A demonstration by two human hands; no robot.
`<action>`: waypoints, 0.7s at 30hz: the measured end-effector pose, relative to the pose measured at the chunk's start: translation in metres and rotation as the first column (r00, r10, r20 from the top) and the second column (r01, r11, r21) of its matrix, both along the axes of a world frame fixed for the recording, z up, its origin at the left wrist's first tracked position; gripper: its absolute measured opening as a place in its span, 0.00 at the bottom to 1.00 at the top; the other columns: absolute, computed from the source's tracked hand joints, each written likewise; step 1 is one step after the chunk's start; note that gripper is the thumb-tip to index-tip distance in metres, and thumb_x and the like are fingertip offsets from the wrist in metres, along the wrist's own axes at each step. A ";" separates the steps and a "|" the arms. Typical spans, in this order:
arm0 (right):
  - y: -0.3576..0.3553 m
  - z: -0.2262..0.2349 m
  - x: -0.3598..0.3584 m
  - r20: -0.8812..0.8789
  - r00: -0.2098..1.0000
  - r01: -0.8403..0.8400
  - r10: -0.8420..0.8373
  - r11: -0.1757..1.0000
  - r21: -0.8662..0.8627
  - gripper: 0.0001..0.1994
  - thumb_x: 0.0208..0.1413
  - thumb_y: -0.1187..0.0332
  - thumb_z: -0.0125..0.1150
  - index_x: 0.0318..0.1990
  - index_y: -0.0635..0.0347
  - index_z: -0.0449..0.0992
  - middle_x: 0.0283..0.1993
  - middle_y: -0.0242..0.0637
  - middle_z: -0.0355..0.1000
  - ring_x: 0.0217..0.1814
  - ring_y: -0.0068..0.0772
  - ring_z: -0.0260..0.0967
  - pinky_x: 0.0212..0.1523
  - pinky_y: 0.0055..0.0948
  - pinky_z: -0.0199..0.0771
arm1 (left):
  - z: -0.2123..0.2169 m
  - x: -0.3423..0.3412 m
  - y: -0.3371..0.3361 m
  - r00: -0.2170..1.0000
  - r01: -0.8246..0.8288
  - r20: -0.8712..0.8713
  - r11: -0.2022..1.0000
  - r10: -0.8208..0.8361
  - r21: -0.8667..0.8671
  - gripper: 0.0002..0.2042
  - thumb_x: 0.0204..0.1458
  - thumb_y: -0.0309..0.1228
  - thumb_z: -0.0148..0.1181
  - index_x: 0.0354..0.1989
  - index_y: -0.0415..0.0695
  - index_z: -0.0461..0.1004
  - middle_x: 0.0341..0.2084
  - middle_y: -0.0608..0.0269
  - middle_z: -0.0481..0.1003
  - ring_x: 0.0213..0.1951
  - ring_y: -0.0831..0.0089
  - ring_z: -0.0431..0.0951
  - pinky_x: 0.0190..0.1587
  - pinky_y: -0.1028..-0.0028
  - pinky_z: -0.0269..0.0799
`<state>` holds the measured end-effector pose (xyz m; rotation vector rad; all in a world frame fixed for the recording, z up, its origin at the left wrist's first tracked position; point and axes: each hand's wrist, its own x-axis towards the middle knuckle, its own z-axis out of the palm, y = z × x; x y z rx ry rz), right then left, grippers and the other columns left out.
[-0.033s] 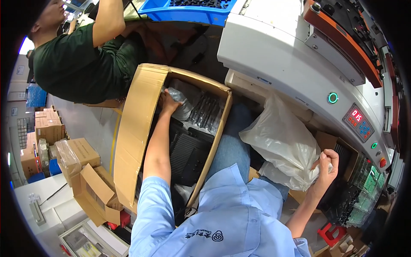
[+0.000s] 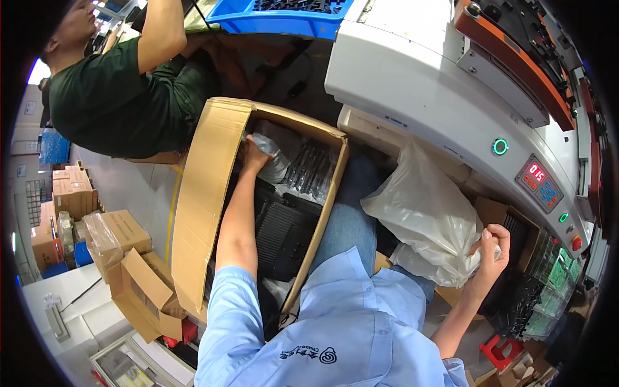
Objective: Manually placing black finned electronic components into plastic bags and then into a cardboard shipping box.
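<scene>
My left hand reaches into the far end of an open cardboard box. Its fingers are closed on a crumpled clear plastic bag; the fingertips are partly hidden. In the same box lie black ribbed parts and a row of dark pieces in clear wrapping. With the thumb and fingers bunched, my right hand grips the gathered end of a large whitish translucent bag. That bag rests over my right leg, and I cannot make out its contents.
A white machine with lit buttons and an orange-edged fixture fills the right. Beyond the box, a person in a dark green shirt sits near a blue bin. Cartons stand at left, a red stool lower right.
</scene>
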<state>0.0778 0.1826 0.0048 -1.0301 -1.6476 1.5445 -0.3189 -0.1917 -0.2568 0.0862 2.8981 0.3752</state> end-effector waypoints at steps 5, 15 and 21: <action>-0.002 0.006 0.004 -0.005 1.000 -0.005 0.005 1.000 -0.016 0.05 0.53 0.74 0.58 0.36 0.63 0.70 0.25 0.26 0.62 0.24 0.12 0.57 0.26 0.14 0.55 | -0.008 -0.001 -0.019 0.997 0.072 0.010 0.930 -0.081 0.361 0.43 0.22 0.33 0.77 0.51 0.45 0.57 0.48 0.49 0.67 0.52 0.52 0.67 0.52 0.60 0.63; -0.006 0.004 0.005 0.031 0.999 -0.025 0.026 1.000 -0.013 0.05 0.52 0.73 0.59 0.36 0.63 0.71 0.26 0.25 0.62 0.26 0.12 0.55 0.29 0.13 0.54 | 0.058 0.034 0.025 0.783 0.621 -0.106 0.764 -0.613 0.176 0.33 0.28 0.24 0.68 0.49 0.47 0.63 0.43 0.55 0.69 0.48 0.52 0.68 0.48 0.60 0.64; -0.007 0.008 0.006 0.019 0.999 -0.032 0.032 0.999 0.006 0.06 0.52 0.73 0.59 0.36 0.63 0.72 0.27 0.24 0.62 0.27 0.10 0.53 0.30 0.13 0.52 | 0.124 0.055 0.067 0.588 0.797 -0.241 0.605 -0.772 0.005 0.31 0.29 0.23 0.61 0.50 0.46 0.65 0.43 0.61 0.70 0.48 0.61 0.68 0.54 0.62 0.56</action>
